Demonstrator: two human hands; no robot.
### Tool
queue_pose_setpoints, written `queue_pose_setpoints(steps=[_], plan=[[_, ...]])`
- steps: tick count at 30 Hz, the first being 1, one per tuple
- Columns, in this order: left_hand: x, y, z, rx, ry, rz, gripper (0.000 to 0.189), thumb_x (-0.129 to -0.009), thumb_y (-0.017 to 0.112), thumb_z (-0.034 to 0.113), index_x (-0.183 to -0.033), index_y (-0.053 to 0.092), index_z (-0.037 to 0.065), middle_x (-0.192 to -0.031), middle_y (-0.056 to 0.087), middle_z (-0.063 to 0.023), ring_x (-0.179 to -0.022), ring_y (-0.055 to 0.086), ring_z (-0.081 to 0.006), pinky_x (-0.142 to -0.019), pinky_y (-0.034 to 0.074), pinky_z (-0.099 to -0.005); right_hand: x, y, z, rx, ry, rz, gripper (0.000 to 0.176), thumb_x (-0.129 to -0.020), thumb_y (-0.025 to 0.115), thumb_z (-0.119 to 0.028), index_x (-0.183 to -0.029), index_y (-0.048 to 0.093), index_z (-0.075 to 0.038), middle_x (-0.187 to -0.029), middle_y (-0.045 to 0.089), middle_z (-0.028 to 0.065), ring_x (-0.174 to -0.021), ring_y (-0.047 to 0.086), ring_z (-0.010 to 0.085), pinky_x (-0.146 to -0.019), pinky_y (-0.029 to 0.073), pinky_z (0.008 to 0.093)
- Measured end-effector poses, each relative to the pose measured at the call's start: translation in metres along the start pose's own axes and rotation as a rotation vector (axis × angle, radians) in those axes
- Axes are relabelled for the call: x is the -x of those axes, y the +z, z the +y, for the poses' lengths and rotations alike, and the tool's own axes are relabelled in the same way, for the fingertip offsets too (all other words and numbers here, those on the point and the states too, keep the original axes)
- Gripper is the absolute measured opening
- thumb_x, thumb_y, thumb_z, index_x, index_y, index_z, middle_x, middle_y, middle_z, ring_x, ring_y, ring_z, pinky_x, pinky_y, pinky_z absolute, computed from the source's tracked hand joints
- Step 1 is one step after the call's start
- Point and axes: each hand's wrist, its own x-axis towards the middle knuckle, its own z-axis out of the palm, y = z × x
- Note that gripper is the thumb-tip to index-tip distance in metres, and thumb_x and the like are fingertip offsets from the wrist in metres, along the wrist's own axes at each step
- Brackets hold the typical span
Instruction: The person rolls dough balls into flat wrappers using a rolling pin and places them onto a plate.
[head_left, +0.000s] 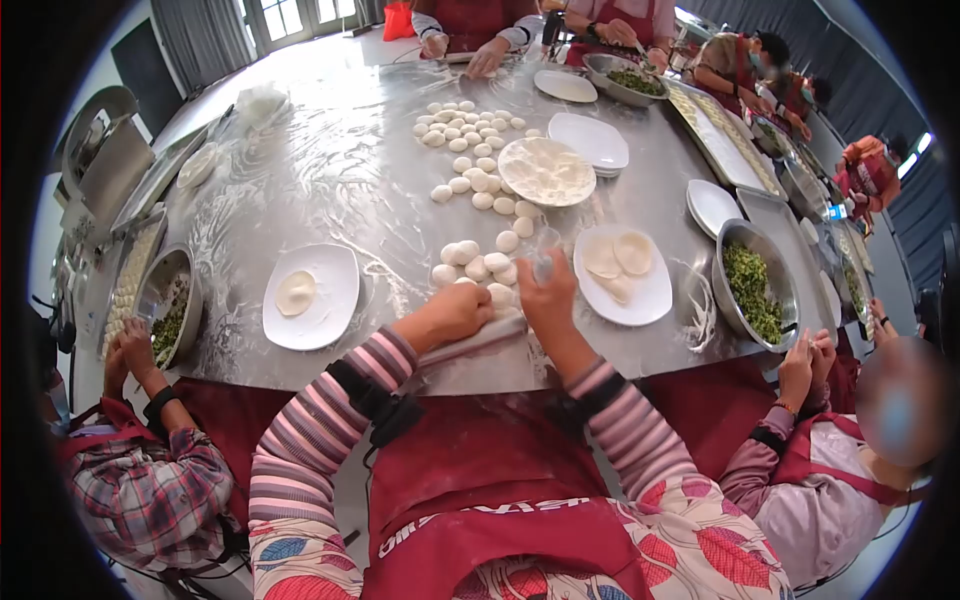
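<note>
My left hand (462,309), fingers curled, is at the table's near edge with its fingertips against a white dough ball (503,297). Close by on the right, my right hand (549,300) is closed around a pale, partly see-through thing (545,252), too blurred to name. A pale rod like a rolling pin (470,342) lies in front of both hands. Several dough balls (466,252) sit just beyond my left hand. Right of my right hand, a white plate (652,298) bears several flat dough wrappers (632,254). Another plate (335,325) on the left holds a wrapper (296,294).
Farther back are many dough balls (468,128), a floury plate (547,172) and stacked plates (600,135). Bowls of chopped green filling stand right (752,290) and left (172,305). Co-workers' hands (808,365) are at both sides and across the steel table (230,215).
</note>
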Motion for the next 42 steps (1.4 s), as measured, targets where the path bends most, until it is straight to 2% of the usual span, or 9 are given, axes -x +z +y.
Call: queue_pose_setpoints(steps=[5, 14, 18, 20, 23, 26, 30, 39, 42], plan=[[0.026, -0.011, -0.002, 0.221, -0.182, -0.137, 0.017, -0.075, 0.059, 0.013, -0.085, 0.059, -0.001, -0.077, 0.061, -0.0168, -0.068, 0.060, -0.0279, -0.065, 0.047, -0.0381, 0.045, -0.051, -0.019, -0.053, 0.123, -0.042, 0.022, -0.073, 0.067, -0.006, -0.084, 0.048, -0.002, -0.062, 0.055, 0.0151, -0.054, 0.057, 0.0310, -0.050, 0.044, 0.0370], [0.010, -0.010, 0.006, 0.065, -0.068, -0.127, 0.021, -0.077, 0.056, 0.018, -0.083, 0.059, -0.002, -0.077, 0.060, -0.0230, -0.073, 0.060, -0.0360, -0.066, 0.046, -0.0405, 0.014, -0.015, -0.002, 0.093, -0.011, 0.027, 0.023, -0.074, 0.067, -0.012, -0.085, 0.050, -0.002, -0.065, 0.056, 0.0195, -0.060, 0.057, 0.0392, -0.051, 0.044, 0.0417], [0.028, -0.007, 0.006, 0.394, -0.204, -0.161, 0.020, -0.077, 0.056, 0.016, -0.089, 0.058, 0.000, -0.083, 0.060, -0.0222, -0.075, 0.059, -0.0363, -0.066, 0.046, -0.0411, 0.043, -0.043, -0.012, -0.108, 0.233, -0.070, 0.024, -0.073, 0.068, -0.008, -0.087, 0.049, -0.002, -0.066, 0.055, 0.0189, -0.059, 0.056, 0.0386, -0.052, 0.044, 0.0419], [0.022, 0.001, 0.012, 0.222, -0.131, -0.118, 0.020, -0.078, 0.055, 0.017, -0.088, 0.058, 0.000, -0.083, 0.060, -0.0225, -0.077, 0.059, -0.0368, -0.068, 0.046, -0.0418, 0.022, -0.025, -0.007, 0.083, -0.037, 0.046, 0.025, -0.073, 0.068, -0.009, -0.088, 0.049, -0.003, -0.064, 0.055, 0.0186, -0.058, 0.056, 0.0386, -0.050, 0.044, 0.0416], [0.005, 0.004, 0.018, 0.048, -0.065, 0.014, 0.024, -0.079, 0.056, 0.022, -0.086, 0.059, -0.001, -0.083, 0.060, -0.0235, -0.081, 0.058, -0.0381, -0.072, 0.045, -0.0436, -0.001, 0.003, 0.005, -0.060, 0.080, -0.067, 0.027, -0.073, 0.067, -0.009, -0.091, 0.049, -0.001, -0.064, 0.055, 0.0197, -0.059, 0.057, 0.0393, -0.051, 0.044, 0.0421], [0.006, -0.005, 0.019, 0.022, -0.070, -0.106, 0.020, -0.080, 0.056, 0.016, -0.084, 0.056, -0.004, -0.077, 0.060, -0.0216, -0.072, 0.059, -0.0312, -0.065, 0.045, -0.0396, 0.008, -0.014, -0.007, 0.029, -0.012, 0.029, 0.025, -0.073, 0.067, -0.009, -0.089, 0.049, -0.001, -0.064, 0.055, 0.0194, -0.059, 0.057, 0.0385, -0.051, 0.044, 0.0417], [0.023, -0.003, 0.011, 0.279, -0.213, -0.078, 0.015, -0.077, 0.057, 0.008, -0.087, 0.055, -0.002, -0.077, 0.060, -0.0182, -0.072, 0.059, -0.0290, -0.064, 0.045, -0.0377, 0.044, -0.044, -0.016, -0.026, 0.262, -0.066, 0.024, -0.073, 0.067, -0.007, -0.088, 0.049, -0.001, -0.064, 0.055, 0.0184, -0.057, 0.057, 0.0364, -0.051, 0.044, 0.0398], [0.009, -0.004, 0.012, 0.149, -0.095, -0.009, 0.017, -0.077, 0.054, 0.015, -0.081, 0.057, -0.002, -0.081, 0.060, -0.0219, -0.080, 0.059, -0.0356, -0.069, 0.045, -0.0412, 0.010, -0.009, 0.000, 0.003, -0.032, 0.042, 0.023, -0.072, 0.068, -0.008, -0.084, 0.049, -0.002, -0.062, 0.055, 0.0174, -0.055, 0.057, 0.0355, -0.048, 0.043, 0.0401], [0.027, -0.007, 0.004, 0.147, -0.114, -0.068, 0.014, -0.077, 0.055, 0.008, -0.088, 0.055, -0.001, -0.075, 0.059, -0.0137, -0.073, 0.058, -0.0237, -0.067, 0.045, -0.0342, 0.036, -0.039, -0.013, 0.013, 0.085, -0.019, 0.024, -0.072, 0.068, -0.009, -0.083, 0.049, -0.002, -0.062, 0.055, 0.0172, -0.054, 0.056, 0.0360, -0.047, 0.043, 0.0405]])
